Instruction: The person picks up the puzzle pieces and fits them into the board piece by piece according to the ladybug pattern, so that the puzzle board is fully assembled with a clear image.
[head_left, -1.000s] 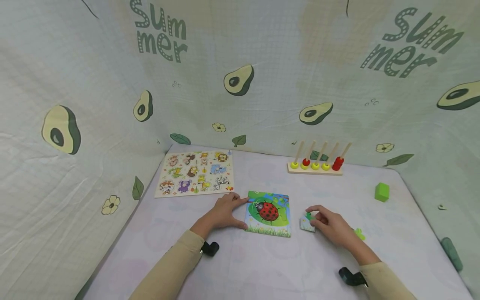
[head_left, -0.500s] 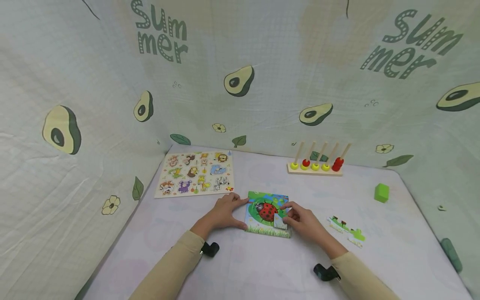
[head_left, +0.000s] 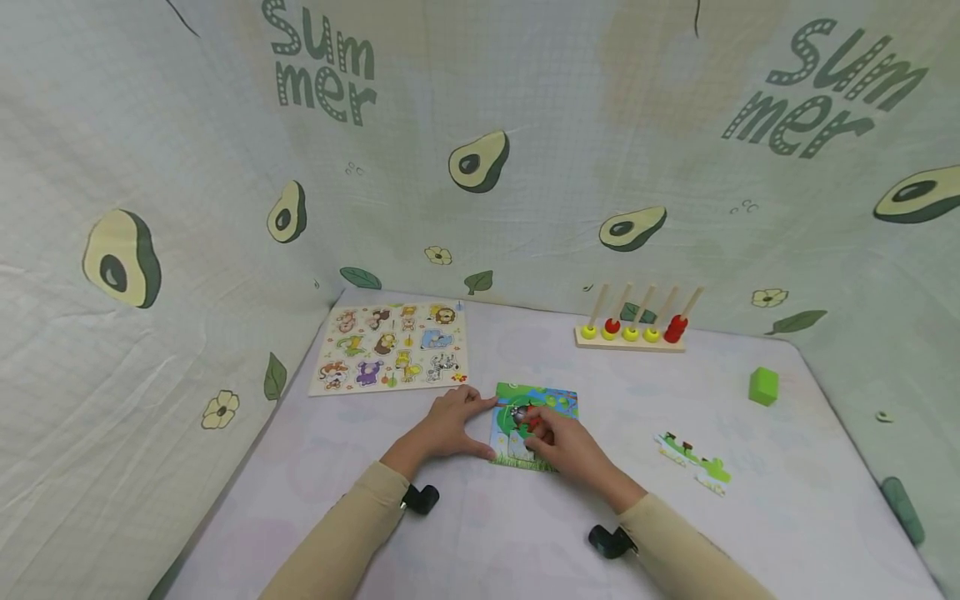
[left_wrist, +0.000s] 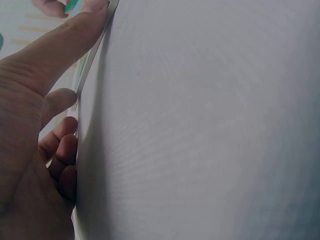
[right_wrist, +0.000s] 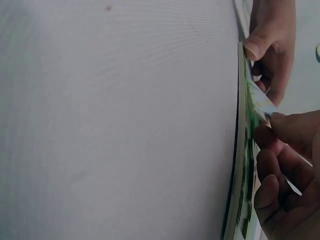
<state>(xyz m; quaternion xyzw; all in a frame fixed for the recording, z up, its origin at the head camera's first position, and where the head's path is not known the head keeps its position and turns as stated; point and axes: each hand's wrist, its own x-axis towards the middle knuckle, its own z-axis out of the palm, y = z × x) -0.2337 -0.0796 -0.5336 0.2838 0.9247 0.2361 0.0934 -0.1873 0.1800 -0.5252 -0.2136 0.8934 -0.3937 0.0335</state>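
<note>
Piece on the move: the small puzzle piece (head_left: 519,446) has swept across the ladybug board (head_left: 558,400) from about four o'clock to about seven, taking clock hours from the board's centre with twelve away from the person. The right hand (head_left: 564,446) brings it in from four o'clock, its grip drawn down to a pinch, thumb and fingertips on the piece's edge. The right wrist view catches the piece tilted, one edge raised off the board; whether its low edge touches, I cannot tell. Over at nine o'clock the left hand (head_left: 447,422) holds its post, thumb and index spread along the board's near edge, that grip wide and wrapped round nothing, apparently a steadying touch. The board itself lies flat on the desk (head_left: 480,525), the ladybug now partly hidden behind the right hand. Out towards four o'clock, the loose pieces (head_left: 686,452) stay put, well apart from the board. So the shift looks like a change of spot being tried, the piece over the board yet not seated.
</note>
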